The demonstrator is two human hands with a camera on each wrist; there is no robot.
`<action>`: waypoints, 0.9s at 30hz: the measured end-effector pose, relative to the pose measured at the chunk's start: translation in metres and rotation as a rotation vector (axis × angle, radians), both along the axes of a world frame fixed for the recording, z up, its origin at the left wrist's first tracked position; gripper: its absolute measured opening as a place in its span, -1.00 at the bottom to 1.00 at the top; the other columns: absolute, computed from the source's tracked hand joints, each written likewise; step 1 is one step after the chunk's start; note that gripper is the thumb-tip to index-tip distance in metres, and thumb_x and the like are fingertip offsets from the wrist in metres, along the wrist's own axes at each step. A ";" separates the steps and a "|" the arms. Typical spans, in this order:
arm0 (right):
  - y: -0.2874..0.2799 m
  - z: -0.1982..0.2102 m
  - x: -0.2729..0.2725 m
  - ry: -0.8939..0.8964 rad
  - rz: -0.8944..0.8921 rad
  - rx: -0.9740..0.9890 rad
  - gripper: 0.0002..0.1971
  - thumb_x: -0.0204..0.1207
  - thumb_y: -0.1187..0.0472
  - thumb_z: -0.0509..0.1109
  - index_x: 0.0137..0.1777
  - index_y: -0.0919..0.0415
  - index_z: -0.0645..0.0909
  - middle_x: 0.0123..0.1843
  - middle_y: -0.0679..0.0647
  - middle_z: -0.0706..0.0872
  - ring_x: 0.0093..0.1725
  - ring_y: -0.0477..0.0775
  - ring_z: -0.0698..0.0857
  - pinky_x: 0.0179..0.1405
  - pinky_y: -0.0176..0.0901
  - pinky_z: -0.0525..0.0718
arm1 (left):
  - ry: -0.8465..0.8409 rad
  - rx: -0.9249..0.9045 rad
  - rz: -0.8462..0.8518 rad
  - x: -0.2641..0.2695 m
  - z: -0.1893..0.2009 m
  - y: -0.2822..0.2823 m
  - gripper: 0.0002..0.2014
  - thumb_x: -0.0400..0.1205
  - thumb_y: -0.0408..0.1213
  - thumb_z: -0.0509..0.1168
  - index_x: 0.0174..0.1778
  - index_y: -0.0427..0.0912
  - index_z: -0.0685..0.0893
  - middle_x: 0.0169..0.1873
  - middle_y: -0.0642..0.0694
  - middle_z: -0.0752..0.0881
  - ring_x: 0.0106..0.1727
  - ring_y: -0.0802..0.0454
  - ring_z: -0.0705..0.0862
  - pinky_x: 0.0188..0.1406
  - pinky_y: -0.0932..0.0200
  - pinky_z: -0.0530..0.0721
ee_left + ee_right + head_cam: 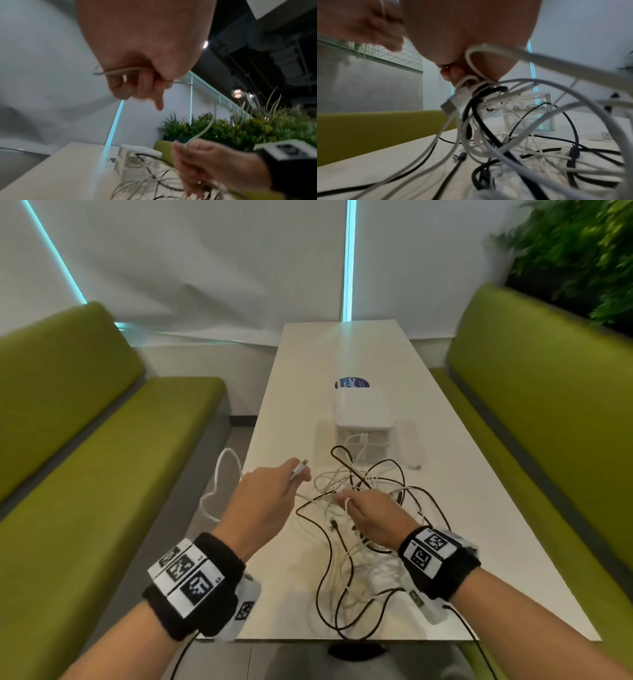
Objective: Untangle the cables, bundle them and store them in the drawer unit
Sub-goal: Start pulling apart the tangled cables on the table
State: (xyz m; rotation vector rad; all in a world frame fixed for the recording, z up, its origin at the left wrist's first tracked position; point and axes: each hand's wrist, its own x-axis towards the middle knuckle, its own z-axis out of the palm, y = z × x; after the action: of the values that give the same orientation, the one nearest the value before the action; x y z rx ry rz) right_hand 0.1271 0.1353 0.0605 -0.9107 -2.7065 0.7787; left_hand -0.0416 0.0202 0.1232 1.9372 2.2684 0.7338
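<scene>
A tangle of black and white cables lies on the near half of the white table. My left hand pinches a white cable near its plug end, lifted above the table; a loop of it hangs off the left edge. My right hand grips a bunch of the tangled cables at the knot, fingers curled round them. The white drawer unit stands just beyond the tangle, with cables showing behind its clear front.
Green benches run along both sides of the table. A round blue sticker lies behind the drawer unit. A white plug rests to its right. Plants stand at the back right.
</scene>
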 end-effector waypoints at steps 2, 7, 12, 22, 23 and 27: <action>-0.007 0.002 0.004 -0.004 -0.014 -0.014 -0.60 0.77 0.02 0.00 0.44 0.04 0.55 0.30 0.03 0.72 0.28 0.04 0.65 0.07 -0.26 0.44 | 0.045 -0.131 0.070 -0.002 -0.013 0.003 -0.69 0.77 -0.13 -0.01 0.16 -0.07 0.64 -0.04 -0.03 0.74 0.00 -0.10 0.70 0.02 -0.09 0.63; -0.013 -0.006 0.007 -0.078 -0.012 0.071 -0.62 0.76 -0.04 -0.03 0.21 0.08 0.59 0.05 0.12 0.76 0.08 0.18 0.68 -0.06 -0.12 0.46 | -0.023 -0.193 0.046 0.008 -0.014 0.009 -0.70 0.79 -0.17 0.05 0.11 -0.17 0.69 -0.02 -0.08 0.75 0.01 -0.09 0.71 0.10 -0.10 0.62; -0.009 -0.014 0.002 -0.131 0.030 0.199 -0.69 0.70 0.16 0.06 0.22 0.23 0.59 0.03 0.24 0.76 0.02 0.25 0.71 -0.06 0.01 0.64 | -0.078 -0.274 -0.304 0.032 -0.022 0.027 -0.66 0.76 -0.19 0.11 0.42 0.17 0.58 0.09 0.04 0.65 -0.19 0.12 0.61 -0.15 0.34 0.54; 0.000 -0.015 0.006 -0.020 -0.041 0.025 -0.60 0.65 0.26 0.14 -0.42 -0.08 0.29 -0.40 -0.10 0.48 -0.38 -0.01 0.45 -0.35 -0.18 0.31 | 0.131 -0.212 -0.234 0.036 -0.062 0.046 -0.57 0.79 -0.05 0.03 0.61 0.12 0.31 0.11 0.01 0.59 0.07 -0.06 0.63 -0.03 0.07 0.55; 0.000 -0.017 0.006 -0.017 -0.033 0.020 -0.59 0.68 0.22 0.13 -0.43 -0.07 0.28 -0.44 -0.14 0.45 -0.42 -0.04 0.43 -0.39 -0.19 0.29 | 0.185 -0.215 -0.234 0.035 -0.063 0.045 -0.64 0.79 -0.10 0.04 0.52 0.11 0.42 0.15 0.00 0.65 0.13 -0.07 0.65 -0.01 0.05 0.56; 0.001 -0.021 0.005 -0.008 -0.006 0.001 -0.58 0.76 0.03 0.06 -0.40 -0.10 0.29 -0.50 -0.21 0.39 -0.50 -0.24 0.36 -0.43 -0.23 0.25 | 0.085 -0.052 -0.206 0.032 -0.043 0.033 -0.70 0.64 -0.37 0.19 0.19 0.02 0.69 0.05 0.03 0.78 0.00 -0.03 0.72 -0.09 0.09 0.58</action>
State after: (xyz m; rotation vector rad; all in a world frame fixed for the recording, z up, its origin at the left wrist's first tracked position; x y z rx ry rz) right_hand 0.1322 0.1365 0.0392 -0.9238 -2.7092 0.7737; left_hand -0.0092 0.0532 0.0804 2.1739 2.0656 0.5743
